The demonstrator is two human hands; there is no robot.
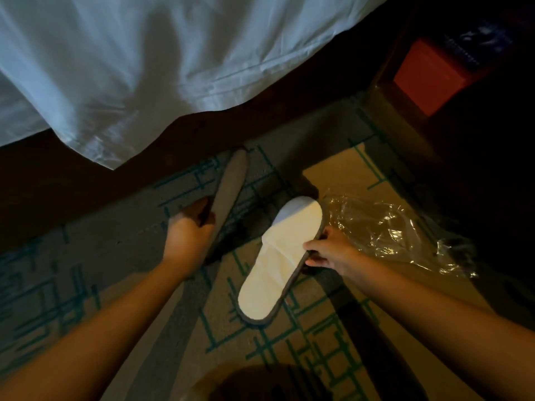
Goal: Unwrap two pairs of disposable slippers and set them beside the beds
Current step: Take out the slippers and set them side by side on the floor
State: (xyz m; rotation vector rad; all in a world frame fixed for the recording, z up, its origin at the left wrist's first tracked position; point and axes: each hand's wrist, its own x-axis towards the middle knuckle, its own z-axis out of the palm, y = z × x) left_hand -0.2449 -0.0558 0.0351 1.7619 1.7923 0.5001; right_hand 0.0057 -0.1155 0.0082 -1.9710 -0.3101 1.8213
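Two slippers are being gripped above the carpet (121, 244), the grey-soled one (228, 192) by the left hand's (188, 235) curled fingers, the white one (280, 256) pinched by the right hand (330, 253).

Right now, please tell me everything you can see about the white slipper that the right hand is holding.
The white slipper is a flat disposable one, with a white fabric upper face and a thin dark grey edge around its sole. A soft toe cover lies flattened over its front half, with a crease across the middle. It lies lengthwise, toe toward the bed, low over the patterned carpet; whether its heel touches the carpet is unclear. The right hand pinches its right edge near the middle. Crumpled clear plastic wrap lies just to its right.
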